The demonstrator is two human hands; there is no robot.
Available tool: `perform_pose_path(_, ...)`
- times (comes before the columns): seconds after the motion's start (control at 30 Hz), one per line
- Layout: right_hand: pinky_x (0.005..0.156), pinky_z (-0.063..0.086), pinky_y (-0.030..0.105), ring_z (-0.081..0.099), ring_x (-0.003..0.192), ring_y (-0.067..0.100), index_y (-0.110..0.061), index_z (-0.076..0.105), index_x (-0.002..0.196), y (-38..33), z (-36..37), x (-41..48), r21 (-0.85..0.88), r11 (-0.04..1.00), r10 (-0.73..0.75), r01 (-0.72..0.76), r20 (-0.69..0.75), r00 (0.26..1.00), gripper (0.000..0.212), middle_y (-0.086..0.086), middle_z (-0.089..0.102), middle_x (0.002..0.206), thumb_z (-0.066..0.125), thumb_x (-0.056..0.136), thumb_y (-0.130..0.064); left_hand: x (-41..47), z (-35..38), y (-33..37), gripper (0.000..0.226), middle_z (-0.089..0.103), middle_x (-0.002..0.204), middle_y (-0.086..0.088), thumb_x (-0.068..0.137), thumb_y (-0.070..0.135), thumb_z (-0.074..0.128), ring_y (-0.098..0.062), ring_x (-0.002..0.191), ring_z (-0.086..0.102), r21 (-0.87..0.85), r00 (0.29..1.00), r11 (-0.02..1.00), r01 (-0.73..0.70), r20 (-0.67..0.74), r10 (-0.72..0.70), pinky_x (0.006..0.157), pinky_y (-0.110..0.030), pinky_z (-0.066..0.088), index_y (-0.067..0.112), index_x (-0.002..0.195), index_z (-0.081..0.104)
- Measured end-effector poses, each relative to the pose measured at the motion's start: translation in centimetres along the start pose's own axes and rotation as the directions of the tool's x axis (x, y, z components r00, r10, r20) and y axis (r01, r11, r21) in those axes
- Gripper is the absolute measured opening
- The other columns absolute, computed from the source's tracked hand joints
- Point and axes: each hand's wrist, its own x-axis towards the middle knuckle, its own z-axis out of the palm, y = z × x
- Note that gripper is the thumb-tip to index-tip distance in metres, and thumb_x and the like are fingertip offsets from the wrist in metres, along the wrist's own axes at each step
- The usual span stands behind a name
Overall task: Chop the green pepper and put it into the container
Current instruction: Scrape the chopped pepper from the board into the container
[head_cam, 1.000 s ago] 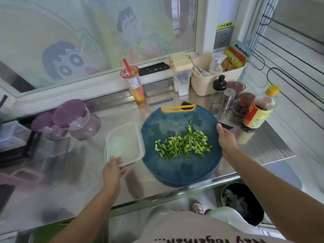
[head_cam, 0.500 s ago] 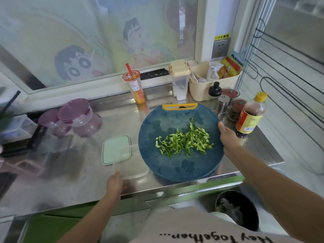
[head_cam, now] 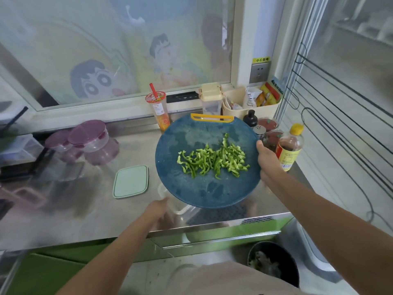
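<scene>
Far left of the cutting board (head_cam: 207,188), purple-lidded jars (head_cam: 89,137) stand on the steel bench (head_cam: 63,209). Just left of the board, a mint-green lid (head_cam: 130,181) lies flat on the bench, apart from the board's rim. Below the lid, at the board's near-left edge, the left hand (head_cam: 158,211) grips the near wall of a clear container (head_cam: 168,199). Blur hides how its fingers lie. The board's rim overlaps the container and covers its far side.

A drink cup (head_cam: 159,109) with a red straw stands behind the board's far-left edge. The board is round and blue, with a yellow handle at its far side. The green pepper (head_cam: 212,160), cut into thin strips, lies in a loose heap across the board's middle. None of it is in the container.

The right hand (head_cam: 269,160) clasps the board's right edge, with the thumb on top and the fingers out of sight beneath. Just right of that hand stands a yellow-capped bottle (head_cam: 289,145).
</scene>
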Motion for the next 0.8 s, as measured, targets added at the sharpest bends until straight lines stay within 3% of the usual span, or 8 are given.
perform_pose_path(0.07,0.087,0.054,0.043,0.067,0.093,0.026,-0.014,0.066,0.102,-0.2,0.7,0.1,-0.012,1.0,-0.001,0.001,0.005,1.0,0.037,0.008,0.071,0.103,0.046,0.097,-0.044,-0.3,-1.8,0.9,0.066,0.062,0.113,-0.024,0.1,0.047,0.021,-0.037,0.115,0.054,0.046,0.978,0.999,-0.017,-0.208,0.026,0.098,-0.038,0.039,-0.005,0.117,0.058)
perform_pose_path(0.13,0.087,0.054,0.045,0.067,0.093,0.027,-0.015,0.066,0.096,-0.4,1.6,0.2,-0.016,1.0,-0.004,0.004,0.013,1.0,0.035,0.008,0.071,0.103,0.045,0.097,-0.043,-0.5,-3.1,2.1,0.062,0.054,0.129,-0.022,0.101,0.044,0.02,-0.035,0.119,0.049,-0.267,0.941,0.948,-0.174,-0.328,0.081,0.102,-0.04,0.035,-0.002,0.126,0.053)
perform_pose_path(0.2,0.087,0.054,0.046,0.067,0.093,0.028,-0.017,0.066,0.092,-0.6,2.6,0.2,-0.025,1.0,-0.014,0.015,0.029,0.999,0.034,0.008,0.071,0.102,0.045,0.097,-0.043,-1.1,-3.9,3.7,0.062,0.056,0.129,-0.014,0.1,0.049,0.021,-0.03,0.117,0.052,-0.794,0.984,0.586,-0.163,-0.09,0.153,0.096,-0.039,0.041,0.003,0.127,0.053)
perform_pose_path(0.27,0.088,0.054,0.048,0.068,0.093,0.028,-0.016,0.067,0.098,-0.6,3.6,0.6,-0.028,0.999,-0.023,0.025,0.045,0.999,0.035,0.008,0.071,0.102,0.045,0.097,-0.044,-2.0,-4.5,4.8,0.06,0.062,0.124,-0.006,0.097,0.056,0.023,-0.025,0.115,0.057,-0.951,0.953,0.309,-0.007,0.088,0.291,0.089,-0.037,0.048,0.014,0.126,0.055)
perform_pose_path(0.37,0.087,0.055,0.048,0.069,0.093,0.027,-0.013,0.067,0.104,-1.0,4.8,0.9,-0.017,0.998,-0.061,0.062,0.065,0.996,0.038,0.008,0.072,0.102,0.045,0.097,-0.044,-1.8,-4.6,5.8,0.052,0.068,0.117,-0.003,0.093,0.058,0.035,-0.023,0.106,0.063,-0.948,0.942,0.318,-0.023,0.085,0.324,0.079,-0.039,0.052,0.022,0.121,0.061)
perform_pose_path(0.47,0.086,0.055,0.044,0.069,0.093,0.025,-0.017,0.067,0.097,-1.7,6.3,1.2,-0.042,0.991,-0.12,0.125,0.098,0.988,0.035,0.007,0.072,0.101,0.045,0.097,-0.044,-1.0,-4.3,6.1,0.051,0.068,0.112,-0.005,0.089,0.061,0.044,-0.024,0.099,0.064,-0.954,0.98,0.3,0.011,0.07,0.188,0.073,-0.042,0.052,0.02,0.114,0.062)
perform_pose_path(0.7,0.087,0.041,0.032,0.056,0.111,0.028,-0.008,0.056,0.122,-3.9,11.3,2.0,-0.437,0.833,-0.288,0.339,0.18,0.941,0.046,0.01,0.061,0.118,0.036,0.099,-0.043,1.8,-5.0,5.3,0.051,0.068,0.108,-0.004,0.082,0.067,0.049,-0.025,0.094,0.064,-0.969,0.999,0.248,0.004,0.016,0.044,0.094,-0.051,0.049,0.021,0.098,0.065)
perform_pose_path(0.8,0.104,0.032,0.033,0.041,0.131,0.024,-0.012,0.041,0.139,-4.0,13.3,2.1,-0.468,0.751,-0.393,0.466,0.251,0.885,0.054,0.008,0.045,0.143,0.039,0.098,-0.046,2.7,-5.7,5.1,0.056,0.069,0.105,-0.004,0.079,0.07,0.05,-0.027,0.097,0.065,-0.97,0.999,0.244,0.008,0.016,0.032,0.094,-0.053,0.048,0.02,0.099,0.066)
